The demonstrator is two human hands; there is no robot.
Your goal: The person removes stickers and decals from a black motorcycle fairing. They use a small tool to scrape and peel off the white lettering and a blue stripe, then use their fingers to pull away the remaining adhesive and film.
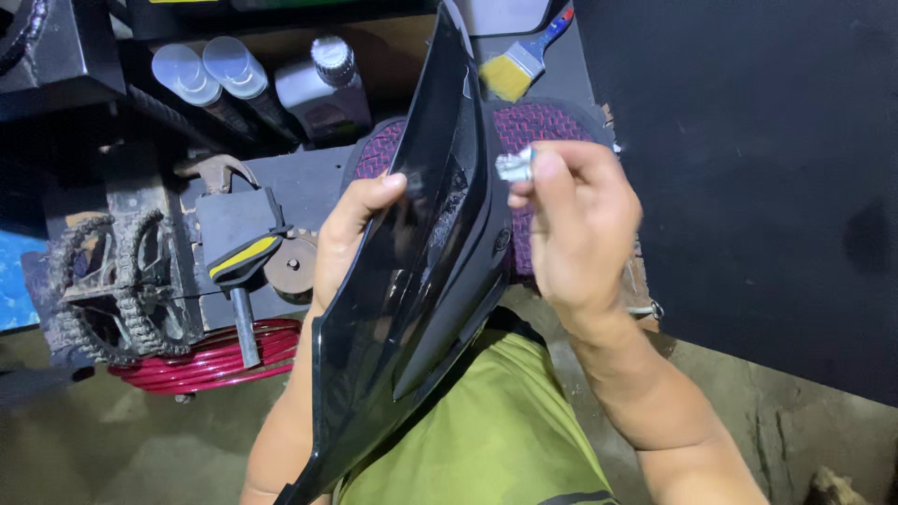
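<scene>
The glossy black plastic panel (pixel 421 281), judged light, stiff and slippery, is gripped at its edge by the left hand (pixel 351 234), while a small metal fastener (pixel 514 165) is pinched in the right hand (pixel 575 224).

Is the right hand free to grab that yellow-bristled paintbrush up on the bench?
Probably not at once: the right hand already pinches a small metal piece. The paintbrush lies uncovered beyond the black panel.

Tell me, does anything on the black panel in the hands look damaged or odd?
Yes, perhaps. The glossy black panel, held by the left hand, shows a rough, scuffed or dusty patch near its middle fold, dull against the shiny surface. Whether it is a crack cannot be told. The right hand pinches a small silvery part beside it.
</scene>
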